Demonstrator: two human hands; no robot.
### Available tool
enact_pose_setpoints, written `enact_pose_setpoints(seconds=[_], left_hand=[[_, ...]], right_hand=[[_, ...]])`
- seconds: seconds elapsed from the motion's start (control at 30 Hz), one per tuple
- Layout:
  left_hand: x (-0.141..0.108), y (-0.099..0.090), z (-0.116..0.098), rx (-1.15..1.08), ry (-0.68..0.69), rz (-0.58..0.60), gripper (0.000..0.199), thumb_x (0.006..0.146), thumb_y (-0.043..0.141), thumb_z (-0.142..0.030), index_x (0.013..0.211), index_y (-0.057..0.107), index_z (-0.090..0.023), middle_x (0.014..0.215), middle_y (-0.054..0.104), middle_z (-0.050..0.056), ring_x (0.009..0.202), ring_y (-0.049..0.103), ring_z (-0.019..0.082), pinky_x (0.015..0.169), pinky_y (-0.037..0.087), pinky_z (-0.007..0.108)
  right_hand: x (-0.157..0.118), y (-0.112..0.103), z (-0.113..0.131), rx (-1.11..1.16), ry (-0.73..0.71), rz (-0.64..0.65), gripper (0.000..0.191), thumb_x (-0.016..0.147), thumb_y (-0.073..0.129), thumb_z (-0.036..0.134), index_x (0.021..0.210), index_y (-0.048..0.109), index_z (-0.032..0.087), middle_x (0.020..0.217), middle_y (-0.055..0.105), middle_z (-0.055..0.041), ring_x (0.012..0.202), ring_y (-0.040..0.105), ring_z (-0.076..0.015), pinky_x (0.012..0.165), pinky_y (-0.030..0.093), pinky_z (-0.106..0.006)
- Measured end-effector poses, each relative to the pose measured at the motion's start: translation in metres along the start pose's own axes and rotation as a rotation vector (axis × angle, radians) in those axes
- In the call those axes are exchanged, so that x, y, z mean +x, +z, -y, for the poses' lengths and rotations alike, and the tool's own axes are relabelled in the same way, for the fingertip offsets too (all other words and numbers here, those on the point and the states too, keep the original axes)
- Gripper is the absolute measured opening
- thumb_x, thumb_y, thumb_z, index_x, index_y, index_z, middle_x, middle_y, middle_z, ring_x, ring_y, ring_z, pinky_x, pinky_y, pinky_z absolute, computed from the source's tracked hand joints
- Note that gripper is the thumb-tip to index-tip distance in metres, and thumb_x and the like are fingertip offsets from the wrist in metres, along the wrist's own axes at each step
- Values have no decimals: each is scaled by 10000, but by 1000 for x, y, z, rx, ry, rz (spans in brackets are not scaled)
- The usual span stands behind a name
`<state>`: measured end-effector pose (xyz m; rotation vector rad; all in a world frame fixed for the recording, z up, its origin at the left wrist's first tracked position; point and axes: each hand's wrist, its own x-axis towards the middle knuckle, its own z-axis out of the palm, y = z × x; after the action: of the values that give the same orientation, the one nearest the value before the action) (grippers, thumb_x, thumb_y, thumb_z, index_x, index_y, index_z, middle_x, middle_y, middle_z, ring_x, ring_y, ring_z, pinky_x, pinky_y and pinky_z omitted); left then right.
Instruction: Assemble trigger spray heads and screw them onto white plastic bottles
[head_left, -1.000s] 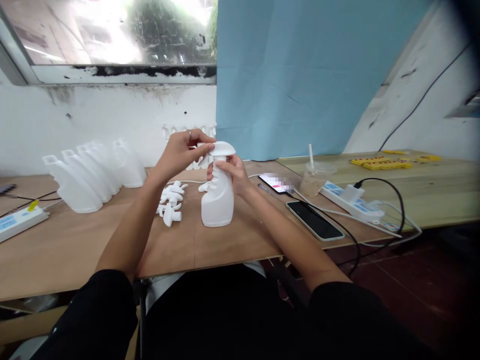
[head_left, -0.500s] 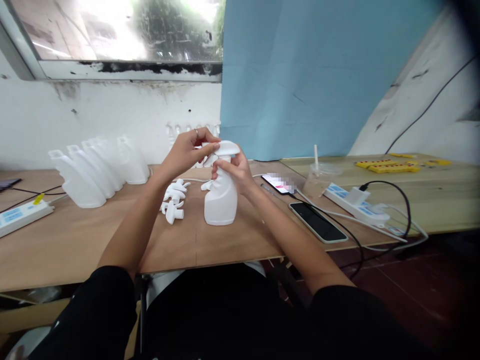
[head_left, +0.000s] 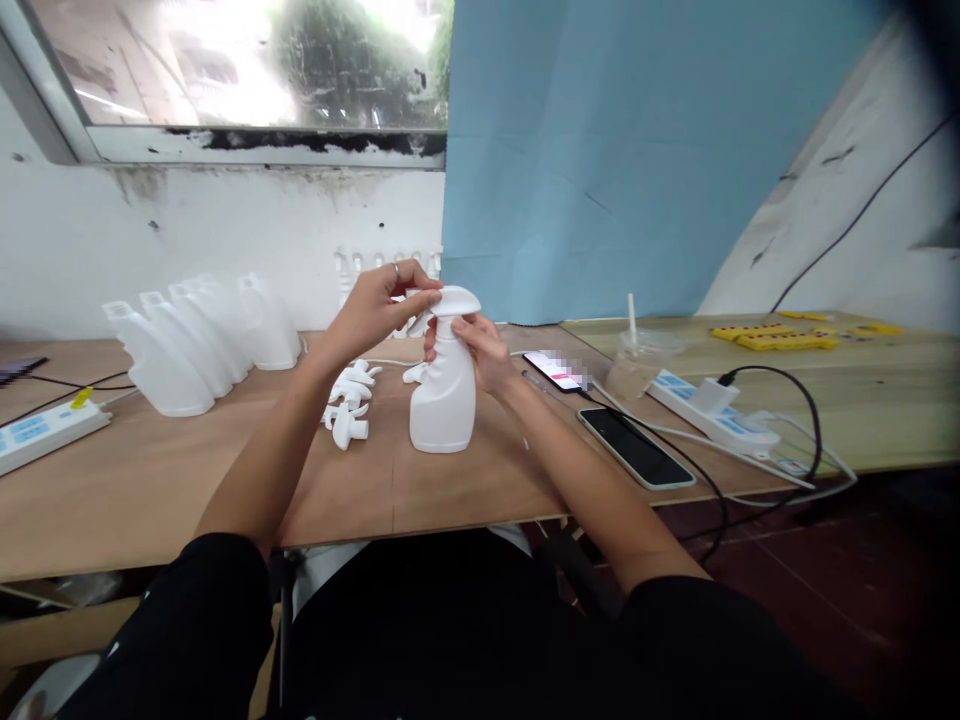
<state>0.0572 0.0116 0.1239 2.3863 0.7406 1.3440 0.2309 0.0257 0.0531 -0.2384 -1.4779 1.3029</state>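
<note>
A white spray bottle stands upright on the wooden table in front of me, with a white trigger sprayer head on its neck. My left hand, a ring on one finger, pinches the front end of the sprayer head between thumb and fingers. Wrapped around the bottle's neck just below the head is my right hand, its fingers partly hidden behind the bottle. Several loose trigger sprayer heads lie on the table left of the bottle.
At the left, white bottles without heads stand in a row near a power strip. More sprayer heads stand behind my hands by the wall. On the right are two phones, a plastic cup, cables and another power strip.
The sprayer head has turned slightly on the bottle's neck. My right hand's fingers have shifted a little around the neck; my left hand keeps its pinch.
</note>
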Motion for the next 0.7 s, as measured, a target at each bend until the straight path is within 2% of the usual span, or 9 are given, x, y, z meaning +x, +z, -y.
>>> enact_pose_setpoints(seconds=[0.17, 0.37, 0.53, 0.63, 0.7], left_hand=[[0, 1, -1, -14, -11, 9, 154, 865, 600, -308, 835, 597, -157, 967, 677, 61, 668, 575, 91, 527, 449, 218], [1, 0, 0, -22, -25, 8, 176, 869, 613, -325, 864, 618, -149, 934, 673, 65, 675, 582, 93, 551, 465, 213], [1, -10, -1, -21, -6, 90, 295, 925, 536, -426, 989, 655, -164, 940, 662, 67, 742, 626, 109, 599, 500, 206], [0, -17, -2, 6, -19, 30, 385, 963, 434, -484, 1090, 626, -175, 989, 655, 74, 788, 644, 112, 622, 512, 192], [0, -23, 3, 31, -44, -11, 407, 958, 433, -494, 1130, 605, -168, 1005, 655, 84, 800, 645, 114, 612, 508, 183]], right_hand=[[1, 0, -3, -65, -31, -54, 431, 714, 766, 480, 893, 546, 154, 702, 643, -15, 563, 621, -142, 522, 563, -287], [4, 2, -1, -67, -7, -59, 427, 713, 776, 448, 930, 540, 166, 709, 640, -2, 565, 622, -138, 513, 552, -275], [5, -1, 11, -136, 157, 37, 438, 662, 817, 406, 941, 572, 174, 672, 617, 19, 574, 596, -123, 527, 541, -250], [3, -7, 18, -148, 240, 106, 433, 677, 807, 401, 976, 594, 172, 650, 581, 29, 603, 587, -125, 574, 552, -263], [3, -10, 20, -127, 235, 182, 419, 701, 785, 439, 969, 611, 168, 679, 572, 21, 613, 575, -116, 600, 554, -268]])
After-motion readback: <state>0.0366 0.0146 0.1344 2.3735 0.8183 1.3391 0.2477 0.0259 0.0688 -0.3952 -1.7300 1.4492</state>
